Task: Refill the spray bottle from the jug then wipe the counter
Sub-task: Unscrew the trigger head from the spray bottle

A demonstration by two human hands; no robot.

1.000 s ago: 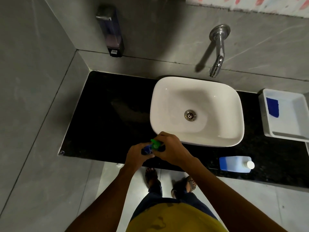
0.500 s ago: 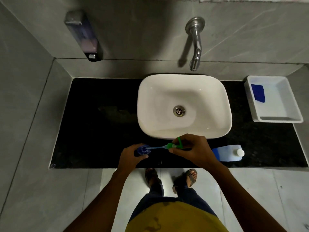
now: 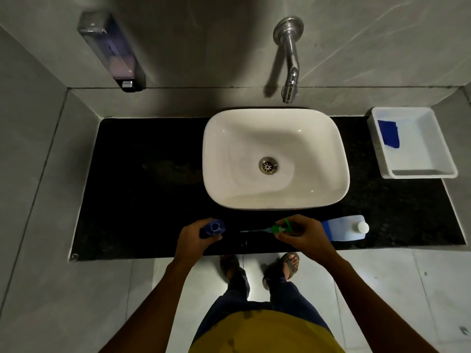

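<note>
Bottle is open. My left hand (image 3: 197, 236) grips the blue spray bottle (image 3: 212, 228) upright at the bench's (image 3: 153, 200) near edge, about 7 o'clock from the basin (image 3: 276, 159); its neck shows bare and uncapped from above. My right hand (image 3: 303, 234) is closed on the green spray head (image 3: 280, 228), fingers (image 3: 285, 222) pinched round the collar, dip tube (image 3: 252, 231) pointing toward 9 o'clock, clear of the bottle, a gap between the two.

Jug (image 3: 344, 228) lies on its side at the near edge, just beyond my right hand at 3 o'clock, white cap (image 3: 362, 227) on, blue liquid inside. Untouched as far as I can see.

White tray (image 3: 433, 159) sits at the bench's far right, 2 o'clock from the basin, blue cloth (image 3: 388, 133) in it.

Judgement: only the first step is done, head off. Left: park the spray head, uncap the jug, pour, refit the head, fetch the cloth, wipe the bench. I cannot tell the bottle's level from this angle. No sign of wetness on the dark bench.
</note>
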